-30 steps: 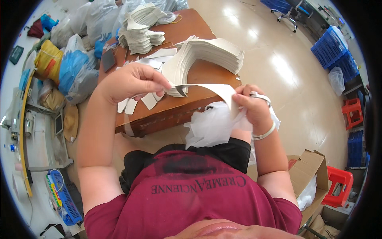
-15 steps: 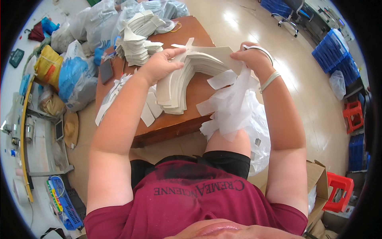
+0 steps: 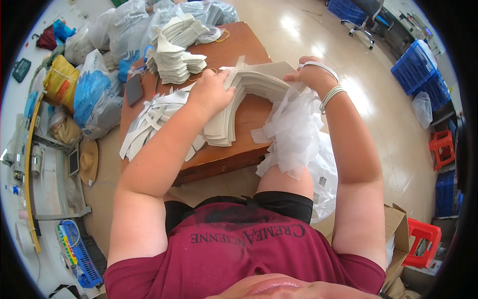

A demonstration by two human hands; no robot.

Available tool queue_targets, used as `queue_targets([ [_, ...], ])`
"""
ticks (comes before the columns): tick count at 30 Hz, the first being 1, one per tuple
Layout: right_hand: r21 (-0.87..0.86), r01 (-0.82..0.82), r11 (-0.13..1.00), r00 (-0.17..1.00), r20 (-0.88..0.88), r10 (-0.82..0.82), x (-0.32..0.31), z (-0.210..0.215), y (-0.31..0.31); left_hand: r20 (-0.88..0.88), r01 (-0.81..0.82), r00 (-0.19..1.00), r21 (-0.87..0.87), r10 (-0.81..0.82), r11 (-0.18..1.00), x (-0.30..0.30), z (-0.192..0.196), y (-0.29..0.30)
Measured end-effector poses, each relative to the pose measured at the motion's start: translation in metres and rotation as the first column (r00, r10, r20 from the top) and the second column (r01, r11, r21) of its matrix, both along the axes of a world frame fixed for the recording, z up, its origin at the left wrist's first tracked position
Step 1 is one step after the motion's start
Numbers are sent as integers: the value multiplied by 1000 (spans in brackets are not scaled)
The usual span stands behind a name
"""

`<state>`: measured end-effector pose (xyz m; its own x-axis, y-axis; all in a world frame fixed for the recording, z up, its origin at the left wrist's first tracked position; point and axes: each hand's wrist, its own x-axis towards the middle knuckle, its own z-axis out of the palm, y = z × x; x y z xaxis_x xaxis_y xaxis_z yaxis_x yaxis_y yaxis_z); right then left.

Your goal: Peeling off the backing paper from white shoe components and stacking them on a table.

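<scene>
A thick stack of white, curved cut pieces (image 3: 222, 127) lies near the table's front edge, its top piece sticking out at the right. My left hand (image 3: 213, 92) rests over the stack's left arm, fingers bent down. Whatever is under those fingers is hidden. At the stack's right end, my right hand (image 3: 317, 77) has its fingers closed, with thin translucent sheets (image 3: 294, 124) hanging just below it in a crumpled bunch over my thigh. White bands circle that wrist.
Loose white strips (image 3: 149, 117) are heaped left of the stack. Behind stand bundled white pieces (image 3: 174, 55) on the brown table (image 3: 244, 45), beside a dark flat box (image 3: 133, 89). Filled plastic bags (image 3: 92, 99) crowd the left. An open carton (image 3: 396, 224) and red stool (image 3: 423, 244) stand at right.
My left hand has turned, its back now showing more. My right hand has shifted slightly, and the translucent sheets hang lower and more bunched together.
</scene>
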<state>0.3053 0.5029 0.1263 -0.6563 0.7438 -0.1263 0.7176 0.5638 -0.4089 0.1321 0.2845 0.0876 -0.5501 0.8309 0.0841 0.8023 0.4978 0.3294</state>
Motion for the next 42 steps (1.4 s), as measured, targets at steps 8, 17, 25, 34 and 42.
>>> queue_targets([
  [8,14,-25,1000,999,42,25,23,22,-1,-97,-15,995,-137,2,990,-1,-6,4],
  [17,205,-43,978,982,-172,79,35,-15,-23,-93,-18,996,-209,-2,978,-4,-13,10],
  [25,73,-102,992,988,127,92,4,-6,-15,18,-9,1000,-135,11,991,-8,-16,8],
  [34,311,-272,911,955,-32,296,-4,-22,-34,-6,34,999,118,-34,992,-39,-37,-11],
  [42,192,-250,949,968,71,241,17,-1,-22,4,29,1000,143,-30,989,-17,-35,10],
])
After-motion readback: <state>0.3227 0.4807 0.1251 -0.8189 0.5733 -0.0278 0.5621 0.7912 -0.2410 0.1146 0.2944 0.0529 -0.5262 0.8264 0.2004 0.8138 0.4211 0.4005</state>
